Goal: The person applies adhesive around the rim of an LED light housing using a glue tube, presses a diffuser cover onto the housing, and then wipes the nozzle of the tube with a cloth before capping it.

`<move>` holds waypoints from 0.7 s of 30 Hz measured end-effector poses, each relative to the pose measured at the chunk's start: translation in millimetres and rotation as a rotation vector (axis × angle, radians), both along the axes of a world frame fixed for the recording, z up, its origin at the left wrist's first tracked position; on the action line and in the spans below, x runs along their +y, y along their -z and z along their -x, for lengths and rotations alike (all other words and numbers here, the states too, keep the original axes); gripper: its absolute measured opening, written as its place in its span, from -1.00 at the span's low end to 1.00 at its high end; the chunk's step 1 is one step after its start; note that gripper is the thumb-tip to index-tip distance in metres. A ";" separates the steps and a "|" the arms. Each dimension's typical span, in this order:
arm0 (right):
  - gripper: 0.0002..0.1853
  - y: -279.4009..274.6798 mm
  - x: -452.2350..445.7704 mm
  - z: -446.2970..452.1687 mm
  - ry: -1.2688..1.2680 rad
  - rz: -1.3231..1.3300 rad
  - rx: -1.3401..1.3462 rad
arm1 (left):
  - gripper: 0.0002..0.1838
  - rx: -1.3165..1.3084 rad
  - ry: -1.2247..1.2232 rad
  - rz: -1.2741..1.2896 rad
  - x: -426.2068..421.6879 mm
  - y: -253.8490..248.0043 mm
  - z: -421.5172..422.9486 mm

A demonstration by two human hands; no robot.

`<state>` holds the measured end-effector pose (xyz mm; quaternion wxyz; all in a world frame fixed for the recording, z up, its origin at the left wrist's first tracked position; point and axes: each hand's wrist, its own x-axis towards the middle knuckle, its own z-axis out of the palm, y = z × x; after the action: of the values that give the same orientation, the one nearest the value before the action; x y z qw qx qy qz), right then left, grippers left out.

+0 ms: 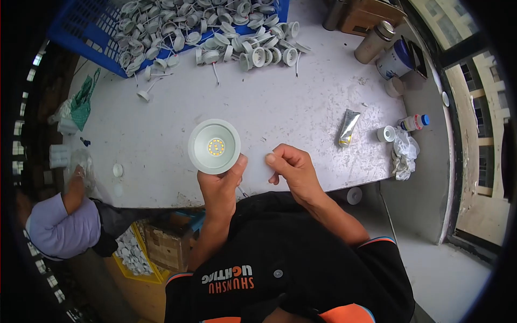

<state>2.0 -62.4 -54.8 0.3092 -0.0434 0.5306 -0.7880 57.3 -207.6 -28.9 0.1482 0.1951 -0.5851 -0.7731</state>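
Observation:
A round white lamp housing (pixel 229 128) with a ring of small yellow LEDs faces up in my left hand (pixel 218 188), whose thumb and fingers grip its lower edge. A thin cable end shows below it, near the table's front edge. To the right, my right hand (pixel 295 169) is held over the table with fingers curled and thumb against the index finger. Whether anything small is pinched there cannot be made out. The two hands are apart.
Many white lamp parts fill a blue crate (pixel 102 40) and spill onto the white table (pixel 156 124). A silver tube (pixel 349 128), a blue-capped bottle (pixel 413 123) and a metal flask (pixel 374 42) stand or lie right. A co-worker (pixel 64 223) is at the left edge.

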 end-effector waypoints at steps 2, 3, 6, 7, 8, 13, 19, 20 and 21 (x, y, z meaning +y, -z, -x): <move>-0.72 4.5 1.8 -2.4 0.050 -0.021 0.008 | -0.87 -0.033 0.010 0.007 0.8 -7.9 6.5; -0.72 4.2 2.0 -5.5 0.061 -0.019 -0.004 | -0.91 -0.061 0.000 -0.005 2.2 -9.5 7.9; -0.69 3.4 0.8 -12.3 0.107 -0.072 0.044 | -0.89 -0.081 0.049 -0.046 0.0 -6.3 7.1; -0.72 6.0 0.5 -13.1 0.107 -0.085 0.051 | -0.89 -0.086 0.052 -0.041 0.3 -5.3 6.8; -0.74 7.6 -0.6 -13.9 0.106 -0.096 0.058 | -0.88 -0.088 0.030 -0.042 1.2 -4.0 6.1; -0.82 13.6 -2.1 -12.0 0.332 -0.157 0.675 | -0.70 -0.060 0.039 -0.087 -6.4 2.2 0.4; -0.59 11.0 7.3 -5.5 0.472 -0.189 1.093 | -0.65 -0.058 0.094 -0.202 -2.7 -0.6 -4.3; -0.59 12.5 8.8 -4.5 0.448 -0.165 1.090 | -0.66 -0.061 0.085 -0.210 1.3 -3.9 -4.3; -0.59 14.3 9.6 -4.0 0.443 -0.164 1.092 | -0.67 -0.065 0.074 -0.218 4.5 -6.9 -4.1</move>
<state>6.0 -52.8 -69.1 -0.1781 -0.3066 0.6685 -0.6538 61.4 -203.1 -22.0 0.0786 0.2131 -0.5088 -0.8304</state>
